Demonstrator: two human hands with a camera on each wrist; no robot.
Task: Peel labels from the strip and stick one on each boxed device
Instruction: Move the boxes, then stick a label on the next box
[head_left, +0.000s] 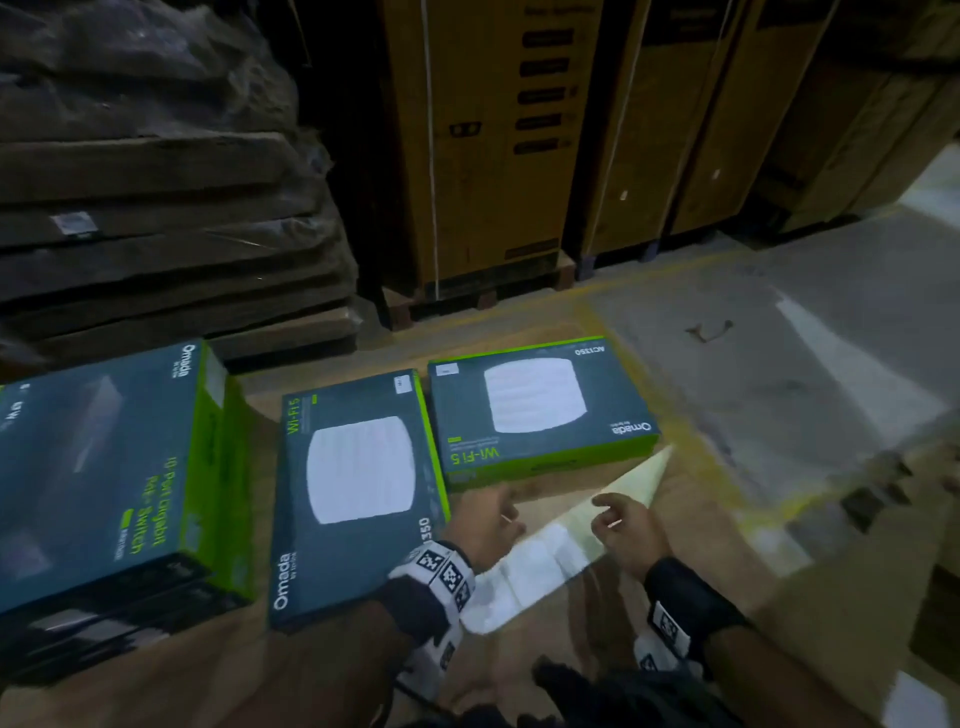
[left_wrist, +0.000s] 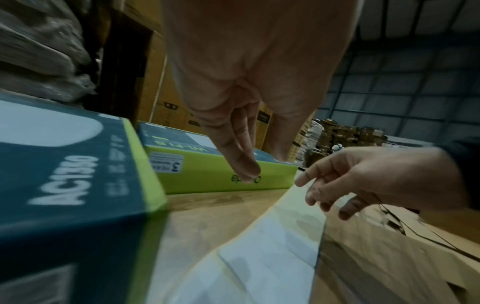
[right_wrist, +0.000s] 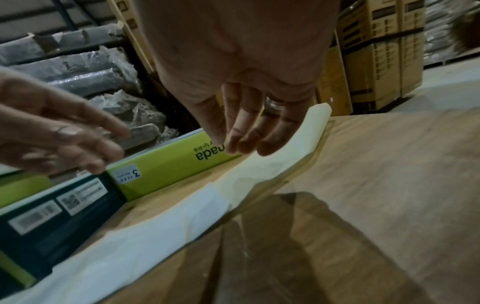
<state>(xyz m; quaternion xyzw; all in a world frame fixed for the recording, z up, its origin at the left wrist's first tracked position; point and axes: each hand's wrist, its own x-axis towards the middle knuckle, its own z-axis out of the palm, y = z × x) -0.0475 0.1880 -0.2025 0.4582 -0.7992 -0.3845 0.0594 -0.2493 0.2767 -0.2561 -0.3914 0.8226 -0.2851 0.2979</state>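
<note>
Two dark boxed Wi-Fi devices with green edges lie flat on a cardboard sheet (head_left: 322, 675), one box (head_left: 358, 493) in the middle and the other box (head_left: 535, 405) beyond it. Each has a small white label (head_left: 402, 383) near a far corner. A long pale label strip (head_left: 550, 561) runs diagonally in front of them, white labels at its near end (right_wrist: 155, 232). My left hand (head_left: 488, 519) hovers by the near box's corner with fingers (left_wrist: 246, 170) straight and nothing in them. My right hand (head_left: 623, 525) hangs just above the strip, fingers (right_wrist: 241, 144) loosely extended and holding nothing.
A stack of larger switch boxes (head_left: 104, 467) sits at the left. Plastic-wrapped flat stacks (head_left: 156, 208) rise behind them. Tall brown cartons (head_left: 493, 156) on pallets stand at the back. Grey concrete floor (head_left: 779, 389) spreads to the right.
</note>
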